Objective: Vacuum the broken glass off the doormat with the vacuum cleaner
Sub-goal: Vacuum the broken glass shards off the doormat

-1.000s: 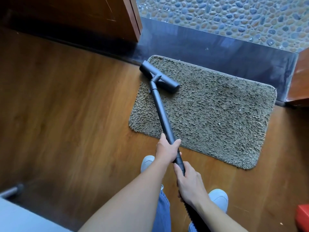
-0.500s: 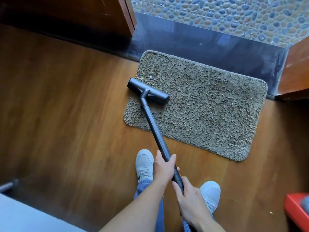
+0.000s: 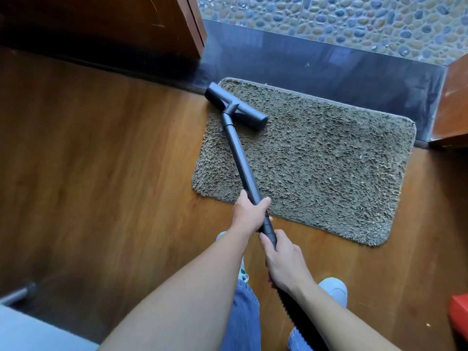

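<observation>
On my feed the left hand sits just below the middle of the frame, fingers and thumb wrapped round the dark vacuum wand. The right hand is just below it, curled round the wand's lower end where the ribbed hose begins. From the hands the wand slants up and to the left to the floor head, which lies across the upper left corner of the doormat, with its left end poking past the mat's edge over the wooden floor. The shaggy grey-green doormat fills the centre right of the frame, its far edge against a dark threshold. I can pick out a few pale specks in the pile on the mat's right half, well apart from the floor head, but they are too small for me to call them glass with any certainty. Pebble paving runs along the top, and a wooden door fills the upper left. At the bottom I see blue jeans and a pale shoe, with a red object cut off by the lower right edge.
</observation>
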Motion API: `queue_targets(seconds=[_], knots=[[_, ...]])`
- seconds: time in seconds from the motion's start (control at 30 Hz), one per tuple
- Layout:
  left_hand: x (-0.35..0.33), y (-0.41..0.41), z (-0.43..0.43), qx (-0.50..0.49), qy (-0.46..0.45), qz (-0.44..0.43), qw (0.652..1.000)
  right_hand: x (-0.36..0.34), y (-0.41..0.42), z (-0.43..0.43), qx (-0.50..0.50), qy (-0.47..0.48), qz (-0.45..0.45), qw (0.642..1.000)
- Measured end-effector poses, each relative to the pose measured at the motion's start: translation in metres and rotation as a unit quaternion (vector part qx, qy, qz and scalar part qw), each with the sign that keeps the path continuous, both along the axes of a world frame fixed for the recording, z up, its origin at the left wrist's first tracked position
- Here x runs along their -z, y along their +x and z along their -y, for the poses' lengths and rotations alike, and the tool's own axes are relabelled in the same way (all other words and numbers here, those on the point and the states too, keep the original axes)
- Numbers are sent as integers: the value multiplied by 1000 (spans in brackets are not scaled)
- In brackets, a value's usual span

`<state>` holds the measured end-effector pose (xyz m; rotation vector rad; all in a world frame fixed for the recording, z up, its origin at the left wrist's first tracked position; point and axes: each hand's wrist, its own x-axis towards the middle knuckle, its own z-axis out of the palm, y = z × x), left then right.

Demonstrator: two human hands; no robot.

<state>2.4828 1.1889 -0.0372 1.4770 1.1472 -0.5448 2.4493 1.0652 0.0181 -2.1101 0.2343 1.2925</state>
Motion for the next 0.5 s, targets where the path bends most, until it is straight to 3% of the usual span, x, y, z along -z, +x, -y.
queue_targets(seconds=[0.1,0.23,0.37,0.5], knots=[[-1,-3,0,-9,-1,9,1000,-4,3,-3,42,27,-35,998],[-5,-21,15,-121,-88,38,988,-11,3,5,127,69,-119,982],[-8,-54,40,-195,-115,36,973,-14,-17,22,64,40,-114,991],[-14,-86,64,-198,-115,19,973,-15,-48,50,3,3,-74,997]])
